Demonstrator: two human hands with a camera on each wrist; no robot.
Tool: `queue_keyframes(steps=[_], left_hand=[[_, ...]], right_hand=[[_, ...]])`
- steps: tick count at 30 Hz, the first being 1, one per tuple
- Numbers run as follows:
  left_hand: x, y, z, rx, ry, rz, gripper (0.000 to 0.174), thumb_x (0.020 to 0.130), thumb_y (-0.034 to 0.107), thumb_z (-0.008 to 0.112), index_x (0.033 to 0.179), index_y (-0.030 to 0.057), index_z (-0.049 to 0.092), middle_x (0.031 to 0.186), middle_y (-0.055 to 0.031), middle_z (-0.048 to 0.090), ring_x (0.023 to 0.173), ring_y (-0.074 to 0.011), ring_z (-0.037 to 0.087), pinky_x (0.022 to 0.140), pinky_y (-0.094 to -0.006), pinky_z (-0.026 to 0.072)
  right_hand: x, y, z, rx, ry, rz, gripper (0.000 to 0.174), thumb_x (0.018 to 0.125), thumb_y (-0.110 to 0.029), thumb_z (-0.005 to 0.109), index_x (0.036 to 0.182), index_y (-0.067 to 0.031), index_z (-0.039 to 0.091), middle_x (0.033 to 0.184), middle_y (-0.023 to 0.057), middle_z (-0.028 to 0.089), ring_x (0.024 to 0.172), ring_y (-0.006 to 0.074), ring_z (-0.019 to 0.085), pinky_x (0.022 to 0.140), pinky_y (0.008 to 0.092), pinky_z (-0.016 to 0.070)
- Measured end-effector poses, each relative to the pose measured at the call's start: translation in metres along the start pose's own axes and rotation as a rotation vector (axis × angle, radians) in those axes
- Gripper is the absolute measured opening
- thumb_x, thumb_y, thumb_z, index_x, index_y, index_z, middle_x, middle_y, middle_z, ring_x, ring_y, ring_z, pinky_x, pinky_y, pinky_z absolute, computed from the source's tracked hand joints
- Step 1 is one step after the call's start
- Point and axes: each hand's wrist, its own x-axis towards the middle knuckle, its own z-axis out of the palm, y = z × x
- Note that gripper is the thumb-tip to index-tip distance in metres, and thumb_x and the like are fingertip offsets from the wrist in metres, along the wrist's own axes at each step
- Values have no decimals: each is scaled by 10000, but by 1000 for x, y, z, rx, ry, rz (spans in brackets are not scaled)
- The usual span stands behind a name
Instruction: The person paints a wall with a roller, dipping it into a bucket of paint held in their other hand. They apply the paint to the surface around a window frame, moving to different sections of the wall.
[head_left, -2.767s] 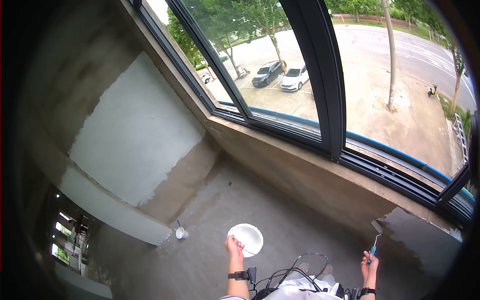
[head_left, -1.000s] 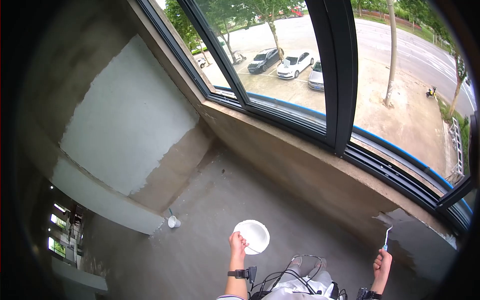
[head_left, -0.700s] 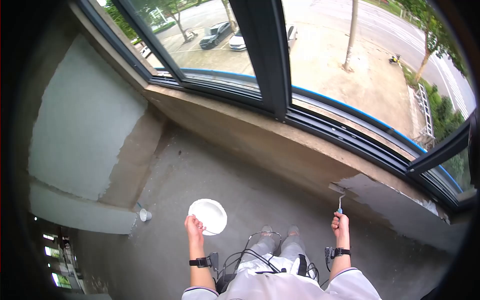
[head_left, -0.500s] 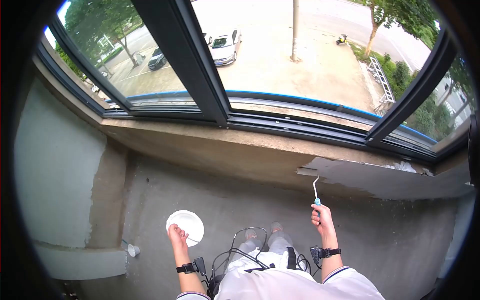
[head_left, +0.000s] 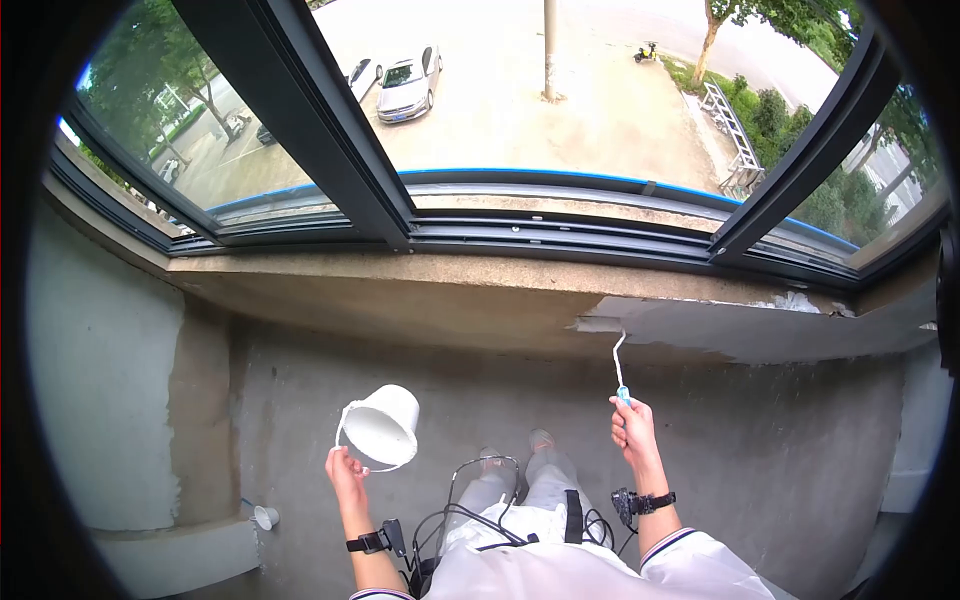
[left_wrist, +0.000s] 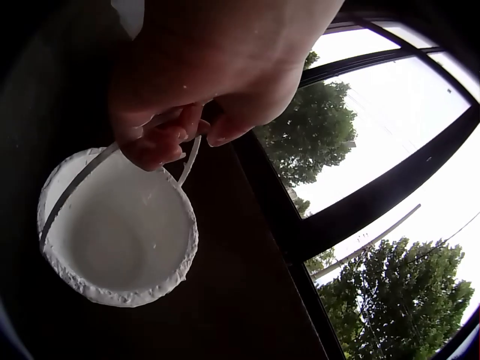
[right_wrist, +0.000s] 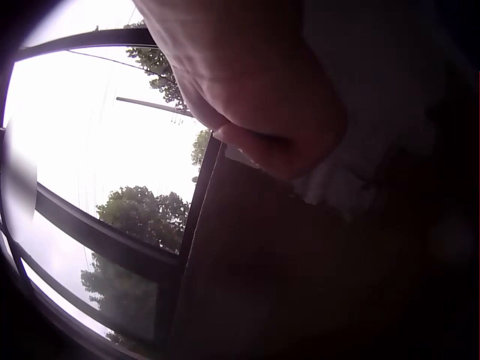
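My left hand [head_left: 345, 477] holds a white bucket [head_left: 401, 402] by its thin bail handle. In the left wrist view the fingers curl round the handle above the bucket's crusted rim [left_wrist: 124, 298]; the inside is white. My right hand [head_left: 634, 432] grips the blue handle of a small paint roller [head_left: 618, 360] with a bent white frame. The roller head lies against the low wall under the window, at the left edge of a light grey painted patch [head_left: 720, 330]. In the right wrist view the right hand [right_wrist: 255, 90] appears dark and hides the roller.
The window sill [head_left: 480, 275] runs above the low brown wall [head_left: 400, 312]. A small white cup [head_left: 265, 517] with a stick in it stands on the grey floor at the left. Black cables [head_left: 465, 500] hang at my waist, over my legs.
The head view has swung right, so the window and wall shift left. The bucket now hangs tilted with its side showing. The roller has gone from the painted area to its left edge.
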Motion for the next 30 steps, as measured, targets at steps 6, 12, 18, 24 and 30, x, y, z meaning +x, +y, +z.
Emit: queue_keyframes(steps=[6, 12, 18, 24, 30], left_hand=[[-11, -10, -52, 73, 75, 26, 134, 882, 274, 541, 843, 151, 503, 639, 58, 366, 542, -72, 388, 483, -252, 326], [-23, -20, -73, -29, 150, -55, 122, 869, 255, 532, 858, 140, 494, 623, 64, 350, 523, -77, 364, 478, -256, 315], [-23, -20, -88, -166, 234, -42, 153, 834, 258, 564, 833, 160, 446, 623, 72, 317, 547, -76, 343, 520, -262, 303], [-32, -41, -104, -185, 246, -60, 145, 845, 257, 558, 827, 167, 446, 621, 69, 315, 553, -75, 341, 529, -279, 307], [-52, -57, -115, -115, 257, -82, 148, 856, 263, 559, 797, 168, 462, 622, 72, 319, 552, -71, 334, 530, -282, 296]], right_hand=[[95, 61, -29, -35, 59, 88, 145, 975, -179, 565, 965, -34, 568, 575, -36, 440, 384, 44, 345, 332, 228, 266], [93, 46, -23, 48, 79, 90, 148, 946, -136, 592, 832, -91, 510, 589, -40, 447, 405, 36, 355, 346, 223, 264], [-2, -27, -13, 187, -39, 29, 163, 945, -102, 591, 1051, 20, 581, 613, -40, 411, 421, 23, 353, 347, 194, 267], [35, -11, -16, 69, -96, 75, 107, 959, -98, 581, 870, -67, 530, 598, -63, 381, 423, 20, 331, 353, 198, 255], [130, 55, -41, 111, -132, 192, 246, 960, -92, 579, 766, -121, 431, 594, -75, 342, 432, 21, 299, 368, 211, 237]])
